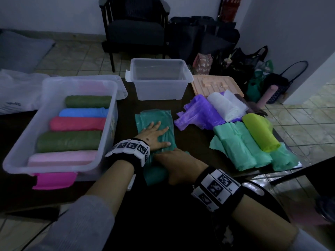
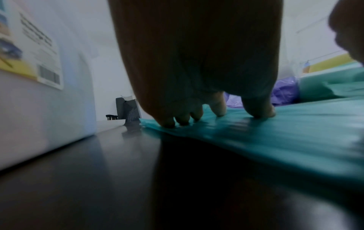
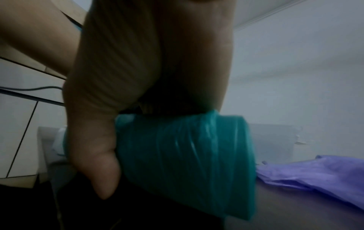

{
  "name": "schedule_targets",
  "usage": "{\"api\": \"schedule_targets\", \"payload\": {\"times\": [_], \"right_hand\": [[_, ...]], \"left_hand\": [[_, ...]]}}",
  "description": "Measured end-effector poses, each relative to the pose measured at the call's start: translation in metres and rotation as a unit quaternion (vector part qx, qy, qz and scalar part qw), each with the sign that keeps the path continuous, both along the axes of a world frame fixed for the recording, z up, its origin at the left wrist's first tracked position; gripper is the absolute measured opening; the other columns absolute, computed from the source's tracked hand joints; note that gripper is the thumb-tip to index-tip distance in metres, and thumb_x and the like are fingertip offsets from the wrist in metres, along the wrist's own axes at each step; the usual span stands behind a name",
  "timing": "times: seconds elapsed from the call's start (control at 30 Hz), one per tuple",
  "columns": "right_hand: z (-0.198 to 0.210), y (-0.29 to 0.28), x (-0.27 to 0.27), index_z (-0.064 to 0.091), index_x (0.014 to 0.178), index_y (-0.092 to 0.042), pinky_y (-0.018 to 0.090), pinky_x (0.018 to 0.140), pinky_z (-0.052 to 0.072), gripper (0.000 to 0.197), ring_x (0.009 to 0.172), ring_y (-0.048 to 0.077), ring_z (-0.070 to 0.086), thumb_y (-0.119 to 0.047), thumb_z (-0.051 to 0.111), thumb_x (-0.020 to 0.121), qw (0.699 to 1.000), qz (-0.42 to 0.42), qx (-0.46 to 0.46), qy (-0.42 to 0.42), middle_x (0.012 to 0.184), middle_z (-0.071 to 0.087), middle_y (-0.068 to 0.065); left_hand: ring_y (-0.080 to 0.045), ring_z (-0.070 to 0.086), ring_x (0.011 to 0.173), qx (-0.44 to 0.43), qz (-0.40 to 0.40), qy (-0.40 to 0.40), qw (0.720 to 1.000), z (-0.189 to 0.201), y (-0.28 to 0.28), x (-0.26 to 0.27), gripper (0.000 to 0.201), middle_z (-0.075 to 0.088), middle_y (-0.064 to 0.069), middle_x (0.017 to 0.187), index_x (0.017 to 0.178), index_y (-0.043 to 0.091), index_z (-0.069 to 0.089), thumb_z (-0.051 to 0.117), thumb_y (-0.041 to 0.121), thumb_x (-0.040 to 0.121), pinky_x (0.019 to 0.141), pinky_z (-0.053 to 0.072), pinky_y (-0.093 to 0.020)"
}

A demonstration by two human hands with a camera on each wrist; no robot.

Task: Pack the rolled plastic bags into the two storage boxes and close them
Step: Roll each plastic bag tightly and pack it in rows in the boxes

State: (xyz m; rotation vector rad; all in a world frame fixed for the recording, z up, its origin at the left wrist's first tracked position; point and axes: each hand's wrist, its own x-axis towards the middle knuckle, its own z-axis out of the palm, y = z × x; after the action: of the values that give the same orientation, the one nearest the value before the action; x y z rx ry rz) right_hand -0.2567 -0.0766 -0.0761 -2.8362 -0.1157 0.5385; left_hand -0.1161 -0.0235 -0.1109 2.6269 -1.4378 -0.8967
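A teal plastic bag point(image 1: 155, 116) lies partly unrolled on the dark table point(image 1: 126, 107). My left hand point(image 1: 157, 132) presses flat on its middle with the fingers point(image 2: 256, 107) spread and straight on the teal bag point(image 2: 275, 140). My right hand point(image 1: 174, 163) curls round the rolled near end of the bag point(image 3: 187, 155), thumb point(image 3: 94, 155) beside the roll. The left storage box point(image 1: 110, 131) holds several rolled bags in green, blue, red and pink. The second storage box point(image 1: 159, 89) stands empty behind the teal bag.
At the right lie loose bags: purple point(image 1: 197, 113), white point(image 1: 224, 105), yellow-green point(image 1: 259, 133) and mint green point(image 1: 241, 147). A peach lid point(image 1: 204, 82) lies beyond them. A pink latch point(image 1: 54, 180) sticks out at the left box's front. Chair and dark bags stand behind the table.
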Motion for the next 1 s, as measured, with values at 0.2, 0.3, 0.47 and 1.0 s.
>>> {"api": "schedule_targets", "payload": {"times": [0.2, 0.3, 0.47, 1.0], "right_hand": [[-0.007, -0.003, -0.008, 0.040, 0.126, -0.015, 0.034, 0.088, 0.035, 0.067, 0.114, 0.028, 0.052, -0.028, 0.076, 0.071, 0.998, -0.046, 0.006, -0.036, 0.123, 0.056, 0.010], [-0.008, -0.006, -0.008, 0.047, 0.120, -0.017, 0.035, 0.090, 0.036, 0.067, 0.113, 0.026, 0.050, -0.034, 0.081, 0.065, 0.998, -0.055, 0.006, -0.030, 0.120, 0.056, 0.008], [-0.005, -0.013, -0.001, 0.061, 0.111, -0.013, 0.029, 0.086, 0.042, 0.063, 0.105, 0.026, 0.054, -0.030, 0.088, 0.057, 0.994, -0.076, 0.074, -0.003, 0.116, 0.056, 0.008], [-0.004, -0.036, 0.015, 0.066, 0.112, -0.012, 0.030, 0.081, 0.042, 0.054, 0.095, 0.021, 0.056, -0.041, 0.079, 0.069, 0.991, -0.098, 0.093, 0.001, 0.103, 0.064, 0.010]], "left_hand": [[-0.026, -0.012, 0.145, -0.005, 0.010, 0.007, 1.000, 0.000, 0.000, -0.001, 0.073, -0.013, -0.004, 0.158, 0.150, 0.029, 0.002, 0.040, 0.054, 0.093, 0.117, 0.000, -0.046], [-0.026, -0.010, 0.145, -0.008, 0.018, 0.013, 1.000, 0.003, 0.000, -0.002, 0.074, -0.011, -0.004, 0.158, 0.150, 0.029, 0.004, 0.044, 0.052, 0.092, 0.118, 0.001, -0.046], [-0.024, 0.005, 0.146, -0.061, 0.071, 0.033, 0.995, 0.019, 0.005, 0.000, 0.079, 0.004, -0.002, 0.159, 0.151, 0.024, 0.009, 0.056, 0.042, 0.090, 0.118, 0.010, -0.040], [-0.018, 0.058, 0.110, -0.075, 0.141, 0.078, 0.984, 0.056, 0.052, -0.046, 0.029, 0.065, -0.004, 0.120, 0.120, 0.017, 0.065, 0.057, 0.022, 0.092, 0.083, 0.040, -0.021]]}}
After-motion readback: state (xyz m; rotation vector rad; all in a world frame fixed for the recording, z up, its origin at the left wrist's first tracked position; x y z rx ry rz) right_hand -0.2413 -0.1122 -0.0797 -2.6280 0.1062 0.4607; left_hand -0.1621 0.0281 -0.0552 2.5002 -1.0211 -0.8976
